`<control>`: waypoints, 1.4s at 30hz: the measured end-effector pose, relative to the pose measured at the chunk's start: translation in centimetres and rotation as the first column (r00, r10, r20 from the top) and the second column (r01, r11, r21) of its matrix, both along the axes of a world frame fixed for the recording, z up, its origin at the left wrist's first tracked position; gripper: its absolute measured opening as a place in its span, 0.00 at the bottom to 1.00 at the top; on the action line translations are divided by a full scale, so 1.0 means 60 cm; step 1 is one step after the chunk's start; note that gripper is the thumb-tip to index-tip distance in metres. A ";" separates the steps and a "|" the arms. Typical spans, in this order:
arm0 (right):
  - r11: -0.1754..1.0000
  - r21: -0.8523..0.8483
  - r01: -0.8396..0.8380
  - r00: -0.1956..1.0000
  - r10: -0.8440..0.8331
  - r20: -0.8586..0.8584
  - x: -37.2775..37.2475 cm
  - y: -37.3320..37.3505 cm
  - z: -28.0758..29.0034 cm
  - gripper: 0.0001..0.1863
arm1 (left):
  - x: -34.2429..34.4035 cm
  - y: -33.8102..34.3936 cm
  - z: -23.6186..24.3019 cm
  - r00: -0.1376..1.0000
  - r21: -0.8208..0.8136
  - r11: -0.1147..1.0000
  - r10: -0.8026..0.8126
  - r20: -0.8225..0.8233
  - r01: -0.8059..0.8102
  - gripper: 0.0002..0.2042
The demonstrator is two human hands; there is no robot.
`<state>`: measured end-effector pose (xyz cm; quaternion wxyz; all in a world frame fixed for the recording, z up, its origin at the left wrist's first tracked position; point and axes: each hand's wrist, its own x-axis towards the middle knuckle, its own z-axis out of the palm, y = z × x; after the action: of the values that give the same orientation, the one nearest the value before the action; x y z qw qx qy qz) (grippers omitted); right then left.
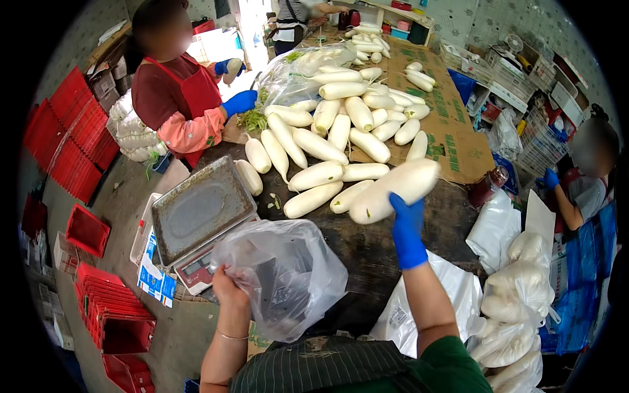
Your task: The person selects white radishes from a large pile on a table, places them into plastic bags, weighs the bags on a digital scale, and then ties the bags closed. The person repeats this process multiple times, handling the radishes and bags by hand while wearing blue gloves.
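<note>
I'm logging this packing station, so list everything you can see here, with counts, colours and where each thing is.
white radishes: dozens, white, piled across the dark table
large radish: one, white, lifted over the table's near edge
clear plastic bag: one, see-through, held open near the scale
weighing scale: one, steel pan, table's left edge
cardboard sheet: one, brown, under the far radishes
red crates: many, red, stacked on the floor at left
bagged radishes: several bags, white, at right
other people: three, one in a red apron at the far left of the table
left hand: bare, grip closed on the bag's rim
right hand: blue glove, grip on the large radish
</note>
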<state>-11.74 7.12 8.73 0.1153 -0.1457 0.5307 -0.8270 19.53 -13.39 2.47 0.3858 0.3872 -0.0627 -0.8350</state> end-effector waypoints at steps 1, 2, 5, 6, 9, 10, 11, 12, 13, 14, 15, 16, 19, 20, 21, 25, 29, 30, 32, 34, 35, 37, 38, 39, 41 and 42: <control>0.997 -0.021 -0.076 0.997 0.076 0.009 0.029 0.014 0.004 0.32 | -0.014 0.011 -0.013 0.999 0.003 1.000 0.029 0.042 -0.029 0.09; 0.989 -0.043 -0.140 0.990 0.141 0.017 0.066 0.031 0.004 0.33 | -0.024 0.023 -0.012 0.999 0.037 0.999 0.025 0.047 -0.027 0.09; 0.826 0.259 -0.500 0.756 0.562 -0.336 0.182 0.033 0.053 0.34 | -0.045 0.059 0.003 0.997 0.075 0.995 -0.069 -0.033 0.072 0.10; 0.759 0.206 -0.618 0.672 0.646 -0.363 0.205 0.020 0.067 0.36 | -0.044 0.069 0.010 0.992 0.079 0.990 -0.119 -0.031 0.121 0.10; 0.540 0.713 -0.446 0.470 0.820 -0.327 0.204 -0.015 -0.015 0.39 | -0.089 0.131 0.156 0.953 0.134 0.988 -0.114 0.280 0.079 0.10; 0.387 0.851 -0.356 0.365 0.896 -0.254 0.201 -0.024 -0.040 0.41 | -0.060 0.124 0.150 0.980 0.096 0.983 -0.164 0.108 0.154 0.10; 0.222 0.949 -0.225 0.276 0.948 -0.157 0.193 -0.032 -0.058 0.43 | -0.010 0.108 0.130 0.971 0.045 0.972 -0.227 -0.073 0.230 0.10; 0.161 0.956 -0.246 0.225 0.969 -0.105 0.180 -0.033 -0.079 0.43 | 0.025 0.093 0.108 0.922 -0.011 0.954 -0.293 -0.254 0.301 0.10; 0.091 0.958 -0.271 0.167 0.985 -0.046 0.169 -0.031 -0.104 0.44 | 0.043 0.078 0.090 0.931 -0.016 0.955 -0.292 -0.219 0.296 0.10; 0.015 0.955 -0.295 0.105 0.994 0.017 0.165 -0.031 -0.105 0.45 | 0.053 0.067 0.082 0.940 -0.016 0.957 -0.288 -0.182 0.290 0.10; 0.135 0.907 -0.399 0.120 0.988 -0.095 0.160 -0.025 -0.104 0.40 | 0.056 0.059 0.074 0.947 -0.017 0.958 -0.286 -0.145 0.286 0.10; 0.057 0.818 -0.572 0.073 0.997 -0.018 0.152 -0.032 -0.100 0.39 | 0.061 0.063 0.071 0.963 -0.021 0.963 -0.269 -0.020 0.268 0.09; 0.091 0.449 -0.889 0.147 0.985 0.091 0.102 -0.078 0.001 0.34 | 0.067 0.093 0.099 0.944 -0.118 0.957 -0.232 0.235 0.264 0.05; 0.297 0.345 -0.891 0.350 0.931 0.103 0.087 -0.091 0.036 0.33 | 0.069 0.103 0.109 0.950 -0.190 0.951 -0.195 0.245 0.244 0.07; 0.440 0.623 -0.646 0.491 0.865 -0.102 0.059 -0.112 0.028 0.34 | 0.068 0.110 0.123 0.939 -0.280 0.916 -0.211 0.271 0.287 0.08; 0.415 0.752 0.512 0.354 0.696 -0.625 -0.074 -0.120 -0.164 0.30 | 0.031 0.119 0.149 0.875 -0.440 0.765 -0.338 0.347 0.470 0.08; 0.175 0.927 0.332 0.604 0.715 -0.352 -0.092 -0.109 -0.116 0.29 | 0.023 0.112 0.128 0.837 -0.399 0.750 -0.381 0.393 0.528 0.07; 0.149 0.960 0.239 0.701 0.658 -0.276 -0.064 -0.094 -0.061 0.26 | 0.026 0.116 0.132 0.830 -0.362 0.764 -0.393 0.395 0.535 0.08; 0.762 0.647 0.019 0.933 0.219 -0.285 -0.069 -0.057 -0.069 0.22 | 0.018 0.116 0.142 0.802 -0.309 0.755 -0.457 0.383 0.578 0.10; 0.847 0.267 -0.460 0.885 0.460 0.066 0.011 -0.038 0.047 0.22 | 0.051 0.121 0.126 0.788 -0.291 0.757 -0.446 0.425 0.585 0.14; 0.758 0.330 -0.562 0.802 0.597 -0.003 0.043 -0.030 0.077 0.24 | 0.043 0.125 0.135 0.792 -0.270 0.771 -0.446 0.416 0.576 0.14; 0.581 0.455 -0.675 0.600 0.791 -0.118 0.110 0.002 0.120 0.26 | 0.013 0.128 0.144 0.779 -0.234 0.764 -0.495 0.384 0.601 0.15; 0.474 0.520 -0.711 0.463 0.871 -0.162 0.148 0.011 0.137 0.28 | 0.009 0.130 0.150 0.787 -0.261 0.757 -0.498 0.363 0.599 0.15; 0.353 0.583 -0.732 0.298 0.935 -0.192 0.181 0.013 0.137 0.29 | 0.010 0.131 0.147 0.801 -0.285 0.759 -0.489 0.344 0.586 0.15; 0.246 0.767 -0.593 0.143 0.969 -0.201 0.221 -0.004 0.083 0.29 | 0.010 0.142 0.148 0.822 -0.366 0.742 -0.451 0.347 0.562 0.15; 0.325 0.864 -0.383 0.194 0.943 -0.269 0.215 -0.022 0.034 0.27 | 0.012 0.150 0.153 0.826 -0.416 0.720 -0.420 0.377 0.556 0.15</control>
<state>1.13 5.78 10.76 0.2994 -0.6632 0.6246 -0.2837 20.28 -4.37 11.62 0.2265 0.3449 -0.4303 -0.8028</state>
